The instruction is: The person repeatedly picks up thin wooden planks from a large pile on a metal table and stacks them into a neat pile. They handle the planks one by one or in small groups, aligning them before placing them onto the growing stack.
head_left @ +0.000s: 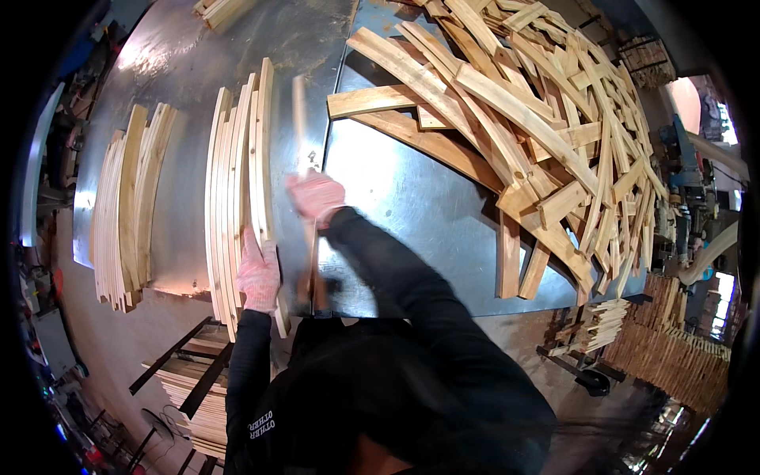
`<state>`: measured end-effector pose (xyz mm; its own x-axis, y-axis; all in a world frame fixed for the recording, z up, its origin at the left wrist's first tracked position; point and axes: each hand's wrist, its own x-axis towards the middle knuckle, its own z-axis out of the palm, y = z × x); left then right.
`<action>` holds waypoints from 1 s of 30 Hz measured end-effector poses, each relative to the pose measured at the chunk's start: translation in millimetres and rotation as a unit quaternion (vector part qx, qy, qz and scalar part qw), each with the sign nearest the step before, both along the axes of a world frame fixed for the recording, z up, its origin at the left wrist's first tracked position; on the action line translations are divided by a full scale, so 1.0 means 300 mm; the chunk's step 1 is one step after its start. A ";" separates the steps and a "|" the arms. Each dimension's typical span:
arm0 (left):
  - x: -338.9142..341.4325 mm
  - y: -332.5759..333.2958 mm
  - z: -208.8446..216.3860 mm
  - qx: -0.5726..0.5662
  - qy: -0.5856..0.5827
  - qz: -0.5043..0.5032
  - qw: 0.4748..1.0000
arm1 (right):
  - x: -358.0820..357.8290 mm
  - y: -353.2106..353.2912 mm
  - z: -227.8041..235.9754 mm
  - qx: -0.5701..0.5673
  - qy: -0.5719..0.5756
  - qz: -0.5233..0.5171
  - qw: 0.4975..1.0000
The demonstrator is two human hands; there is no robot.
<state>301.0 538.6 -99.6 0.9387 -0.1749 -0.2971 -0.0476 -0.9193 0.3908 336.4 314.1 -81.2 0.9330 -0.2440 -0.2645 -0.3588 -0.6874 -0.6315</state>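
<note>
1. Right hand (315, 195) is closed around a blurred slat (301, 119), long axis running away from the person, just right of the stack (237, 190).
2. Left hand (258, 273) lies flat on the stack's near end, fingers spread, gripping nothing.

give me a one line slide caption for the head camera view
Gloved left hand steadies a stack of curved wood strips on a metal table while the right hand holds another strip.

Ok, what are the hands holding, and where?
The right hand grips a blurred wooden strip near its middle. The left hand rests on the near end of the sorted strip stack.
</note>
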 end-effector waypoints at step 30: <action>-0.134 -0.411 0.086 -0.452 0.294 0.121 0.833 | -0.465 -1.393 0.394 -0.397 0.140 -0.064 0.905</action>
